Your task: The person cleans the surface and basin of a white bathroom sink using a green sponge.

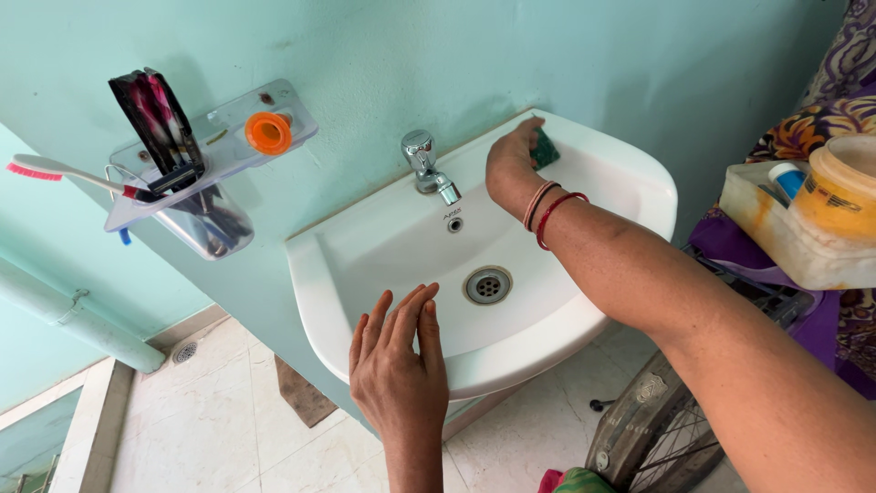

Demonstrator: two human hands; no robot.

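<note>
- Right hand point(513, 160), upper centre, fingers clamped on green scrubber point(546, 148), pressing it against sink point(602, 164) ledge.
- Left hand point(398, 365), lower centre, flat and spread, steadying on the rim.

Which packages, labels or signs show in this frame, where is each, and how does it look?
Jar: right edge, in a tub; squat, yellowish, pale lid, dark printed label.
Tub: right edge; rectangular, translucent cream.
Dark pack: upright on the wall shelf, left; black with pink streaks.
Small mark: sink wall, under the tap.
</note>
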